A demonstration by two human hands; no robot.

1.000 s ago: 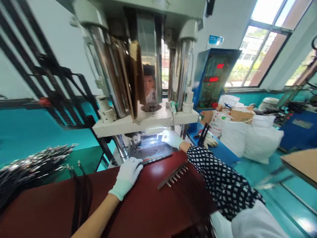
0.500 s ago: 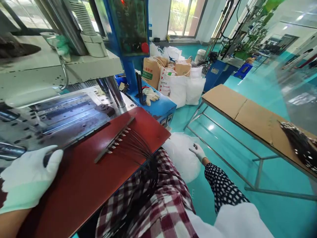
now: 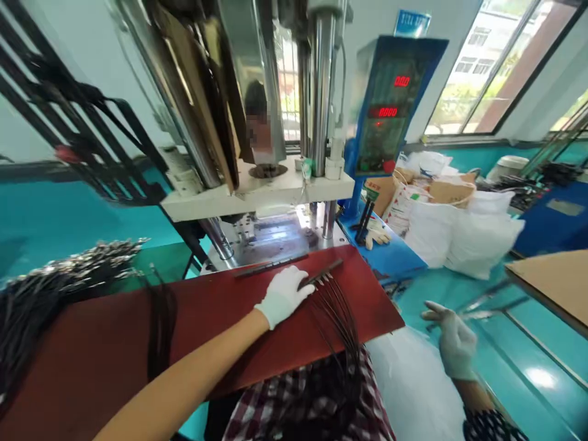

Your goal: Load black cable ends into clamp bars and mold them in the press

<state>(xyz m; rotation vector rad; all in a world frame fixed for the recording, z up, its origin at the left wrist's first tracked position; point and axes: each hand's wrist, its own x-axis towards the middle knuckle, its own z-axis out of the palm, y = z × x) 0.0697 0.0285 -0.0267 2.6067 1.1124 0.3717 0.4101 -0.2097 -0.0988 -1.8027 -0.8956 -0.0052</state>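
My left hand (image 3: 283, 296), in a white glove, has its thumb and fingers closed around the near-left end of a narrow metal bar (image 3: 328, 269) lying on the red board. Black cables (image 3: 342, 312) with metal ends are lined up along that bar and trail over the board's edge onto my lap. A second dark bar (image 3: 271, 265) lies further back, beside the press. Off to the right, above the floor and a white plastic bag (image 3: 408, 373), my gloved right hand (image 3: 454, 343) is held with fingers apart, somewhat blurred; I see nothing in it.
The press (image 3: 257, 199) stands behind the red board (image 3: 206, 306), with a control box (image 3: 386, 110) at its right. Loose cables (image 3: 160, 318) and a large cable heap (image 3: 68, 275) lie left. White sacks (image 3: 432, 226) and a cardboard-topped table (image 3: 551, 288) are on the right.
The view has swung left and up. My left hand has moved from the board's left part to the bar with the cables and gripped its end. My right hand stays out to the right.
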